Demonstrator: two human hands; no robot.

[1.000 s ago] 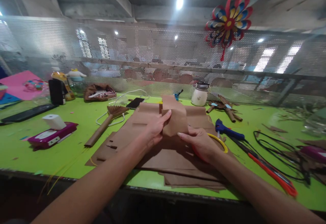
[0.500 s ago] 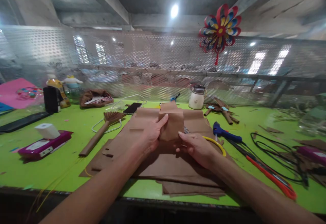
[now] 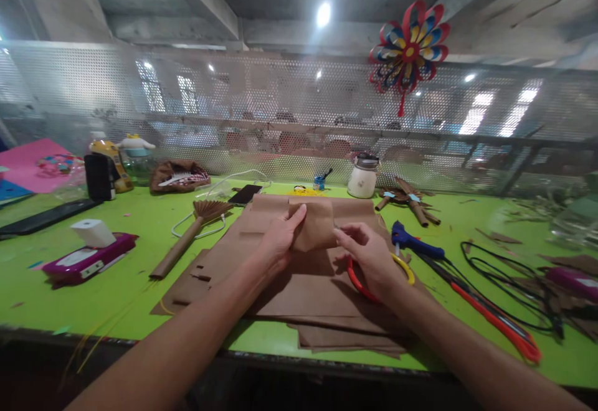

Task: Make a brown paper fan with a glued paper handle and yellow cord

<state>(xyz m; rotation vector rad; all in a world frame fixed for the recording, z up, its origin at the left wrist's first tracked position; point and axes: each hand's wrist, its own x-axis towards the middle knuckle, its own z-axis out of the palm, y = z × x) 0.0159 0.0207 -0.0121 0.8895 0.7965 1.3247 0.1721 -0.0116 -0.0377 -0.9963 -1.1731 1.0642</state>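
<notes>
My left hand (image 3: 283,236) grips a small folded piece of brown paper (image 3: 314,227), the thumb lying on top. At the paper's right edge, the fingertips of my right hand (image 3: 367,252) pinch together on it. The piece is held above a stack of larger brown paper sheets (image 3: 280,289). Scissors (image 3: 404,268) with one red and one yellow handle loop lie on the stack beneath my right hand, which hides part of them.
To the left are a rolled paper stem with a pleated fan top (image 3: 182,246) and a purple power strip (image 3: 91,258). Rightward lie a blue glue gun (image 3: 415,241), a red-handled tool (image 3: 507,324) and a black cable (image 3: 504,292). A white jar (image 3: 363,177) stands behind.
My right hand has moved slightly up and the paper's lower edge has shifted upward and tilted. The red scissor loop has come into view. My left hand keeps its hold.
</notes>
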